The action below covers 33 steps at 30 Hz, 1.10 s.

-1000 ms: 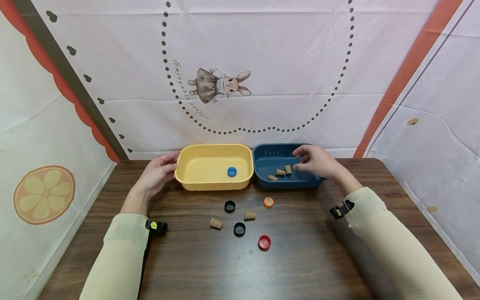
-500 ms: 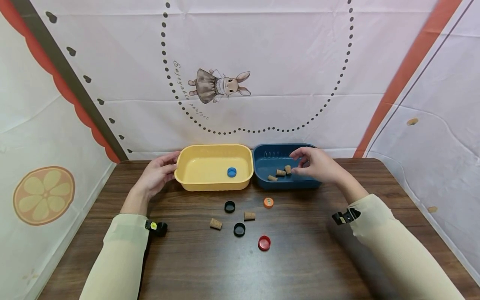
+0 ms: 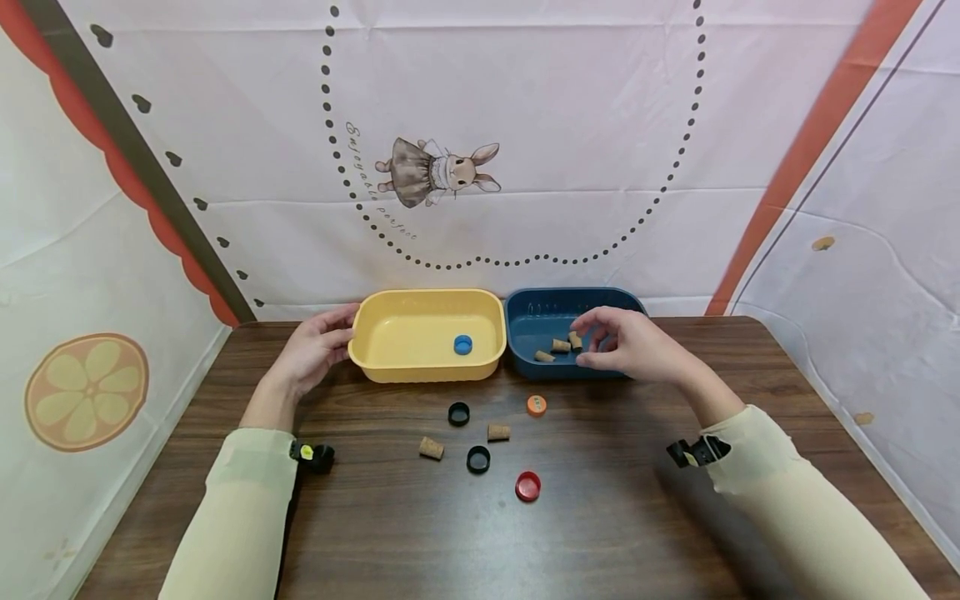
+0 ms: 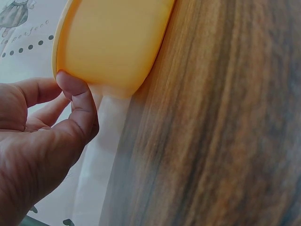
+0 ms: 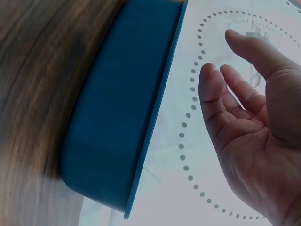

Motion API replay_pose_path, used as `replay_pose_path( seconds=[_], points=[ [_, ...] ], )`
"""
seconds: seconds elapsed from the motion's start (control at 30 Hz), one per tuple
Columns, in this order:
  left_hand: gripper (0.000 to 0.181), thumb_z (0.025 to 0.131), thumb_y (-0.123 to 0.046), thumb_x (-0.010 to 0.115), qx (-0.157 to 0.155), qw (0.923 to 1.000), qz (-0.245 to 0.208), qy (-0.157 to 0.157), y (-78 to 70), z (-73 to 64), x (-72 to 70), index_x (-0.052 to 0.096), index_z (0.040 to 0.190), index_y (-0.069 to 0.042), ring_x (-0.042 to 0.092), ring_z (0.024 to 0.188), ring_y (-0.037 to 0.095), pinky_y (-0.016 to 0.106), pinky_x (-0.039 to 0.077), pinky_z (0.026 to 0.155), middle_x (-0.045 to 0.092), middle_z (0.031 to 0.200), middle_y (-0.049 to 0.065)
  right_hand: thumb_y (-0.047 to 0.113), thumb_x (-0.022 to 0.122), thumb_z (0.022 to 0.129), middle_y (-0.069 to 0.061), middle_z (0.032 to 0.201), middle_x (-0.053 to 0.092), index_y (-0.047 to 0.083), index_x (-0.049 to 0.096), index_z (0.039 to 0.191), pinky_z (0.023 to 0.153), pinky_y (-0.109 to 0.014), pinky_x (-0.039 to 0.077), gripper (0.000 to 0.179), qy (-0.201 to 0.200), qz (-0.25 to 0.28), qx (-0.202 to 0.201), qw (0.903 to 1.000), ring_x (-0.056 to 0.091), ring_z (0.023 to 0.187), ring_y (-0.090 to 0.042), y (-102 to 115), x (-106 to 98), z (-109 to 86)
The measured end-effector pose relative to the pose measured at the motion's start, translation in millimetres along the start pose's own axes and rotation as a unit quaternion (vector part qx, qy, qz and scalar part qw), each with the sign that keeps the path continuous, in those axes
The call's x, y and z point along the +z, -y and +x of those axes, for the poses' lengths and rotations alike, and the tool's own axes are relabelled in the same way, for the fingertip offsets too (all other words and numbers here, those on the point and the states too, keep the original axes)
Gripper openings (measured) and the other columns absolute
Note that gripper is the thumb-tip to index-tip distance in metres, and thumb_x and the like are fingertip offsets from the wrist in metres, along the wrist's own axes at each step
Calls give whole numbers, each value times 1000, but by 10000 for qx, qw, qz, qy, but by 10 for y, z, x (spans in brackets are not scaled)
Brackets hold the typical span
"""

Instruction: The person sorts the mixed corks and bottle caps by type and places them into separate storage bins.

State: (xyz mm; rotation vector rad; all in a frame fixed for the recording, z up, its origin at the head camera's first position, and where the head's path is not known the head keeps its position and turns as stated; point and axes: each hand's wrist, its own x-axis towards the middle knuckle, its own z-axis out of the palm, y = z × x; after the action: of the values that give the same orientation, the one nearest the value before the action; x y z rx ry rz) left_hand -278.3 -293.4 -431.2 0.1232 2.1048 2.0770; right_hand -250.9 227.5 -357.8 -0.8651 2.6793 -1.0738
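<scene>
My left hand [image 3: 313, 348] holds the left end of a yellow plastic basin [image 3: 429, 374]; in the left wrist view, the fingertips [image 4: 70, 81] are at its rim. One blue bottle cap [image 3: 462, 344] lies inside that basin. Over the front right part of a dark blue basin [image 3: 536, 315] is my right hand [image 3: 632, 342], thumb and fingers apart with nothing between them. Three corks lie in the blue basin, one cork [image 3: 560, 346] in the middle. From the right wrist view, the right hand [image 5: 249, 113] appears above the blue basin's rim [image 5: 157, 110].
On the wooden table [image 3: 600, 533], before the basins, lie two corks, one a left cork [image 3: 431, 448], two black caps, one a front black cap [image 3: 477, 459], an orange cap [image 3: 536, 406] and a red cap [image 3: 528, 486]. A printed cloth [image 3: 570, 100] hangs behind.
My right hand has moved a little toward me and to the left over the blue basin. The left hand stays at the yellow basin, and the caps and corks have not moved.
</scene>
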Motion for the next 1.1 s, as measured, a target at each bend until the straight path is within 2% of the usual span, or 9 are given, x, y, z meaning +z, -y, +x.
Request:
replay_pose_path(
  seconds=[0.3, 0.47, 0.63, 0.73, 1.0, 1.1],
  points=[
    [58, 111, -4, 52, -12, 10000, 13, -19, 5, -4, -1, 32, 165, 0, 59, 112, 21, 24, 58, 82, 41, 145, 23, 19, 85, 94, -6, 107, 70, 13, 68, 129, 76, -33, 59, 40, 193, 172, -231, 9994, 66, 90, -19, 85, 162, -96],
    [58, 111, -4, 52, -15, 10000, 35, -28, -1, -5, 5, 32, 165, 0, 59, 111, 21, 24, 57, 81, 41, 146, 23, 18, 86, 93, -7, 117, 71, 10, 69, 129, 74, -32, 59, 41, 395, 229, -336, 9984, 67, 87, -19, 134, 237, -145],
    [58, 111, -4, 52, -12, 10000, 20, -33, -12, -13, 8, 32, 165, 0, 59, 111, 21, 23, 57, 81, 41, 145, 23, 20, 86, 92, 0, 109, 69, 16, 69, 128, 77, -32, 59, 39, 649, 323, -343, 9968, 66, 89, -18, 171, 321, -168],
    [58, 111, -5, 53, -18, 10000, 15, -47, -12, -16, 5, 32, 165, -1, 59, 111, 21, 23, 57, 81, 42, 144, 22, 22, 86, 92, 1, 112, 68, 17, 69, 127, 80, -32, 59, 39, 847, 425, -393, 9947, 66, 90, -18, 185, 389, -177],
    [57, 111, -1, 52, 28, 10000, -49, -17, 3, -5, 8, 32, 165, 1, 60, 111, 22, 24, 58, 81, 42, 143, 24, 20, 86, 93, -8, 105, 71, 11, 69, 129, 76, -33, 60, 41, 1394, 685, -517, 9865, 67, 87, -18, 212, 572, -208],
    [57, 110, 0, 51, 33, 10000, -86, -13, 0, 2, 10, 32, 164, 2, 60, 112, 23, 25, 58, 81, 43, 142, 24, 19, 86, 93, -10, 113, 71, 9, 68, 130, 78, -33, 61, 43, 1561, 732, -595, 9832, 68, 88, -16, 216, 632, -211]
  ],
)
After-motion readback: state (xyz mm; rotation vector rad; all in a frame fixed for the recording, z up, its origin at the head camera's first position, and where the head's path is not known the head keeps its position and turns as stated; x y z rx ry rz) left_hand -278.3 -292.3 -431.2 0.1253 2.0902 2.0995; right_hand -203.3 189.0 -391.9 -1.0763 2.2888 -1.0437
